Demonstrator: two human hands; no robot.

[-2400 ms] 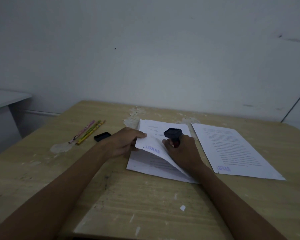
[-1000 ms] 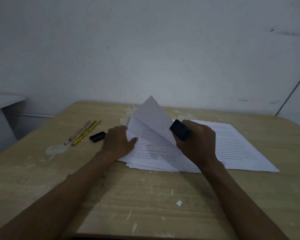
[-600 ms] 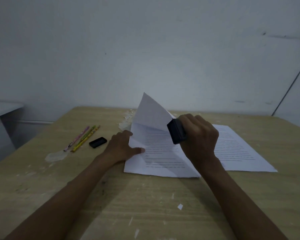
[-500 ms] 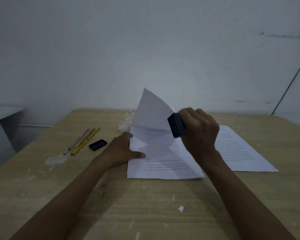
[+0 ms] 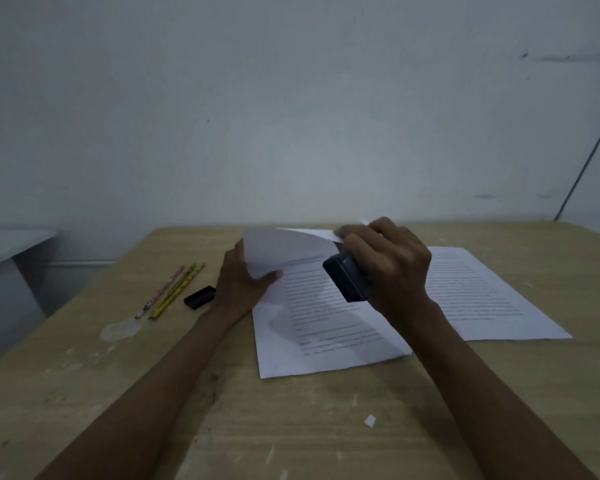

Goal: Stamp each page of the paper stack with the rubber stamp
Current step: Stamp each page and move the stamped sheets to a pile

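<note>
On the table [image 5: 291,427], the paper stack [image 5: 326,334] lies nearest. At its one o'clock, the right hand [image 5: 392,271] grips the rubber stamp [image 5: 349,280] and pinches a lifted sheet [image 5: 278,252]. At eleven o'clock, the left hand [image 5: 243,287] holds that sheet's edge.

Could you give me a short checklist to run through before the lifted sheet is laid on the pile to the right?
1. Lifted sheet held at both ends by left hand and right hand: ok.
2. Rubber stamp secure in the right hand's curled fingers: ok.
3. Right-hand pile lies flat with room on top: ok.
4. Next page of the paper stack exposed and flat: ok.
5. Lifted sheet already stamped: cannot tell, its printed face is turned away.
6. Small black cap and pencils clear of the sheet's path: ok.
</note>
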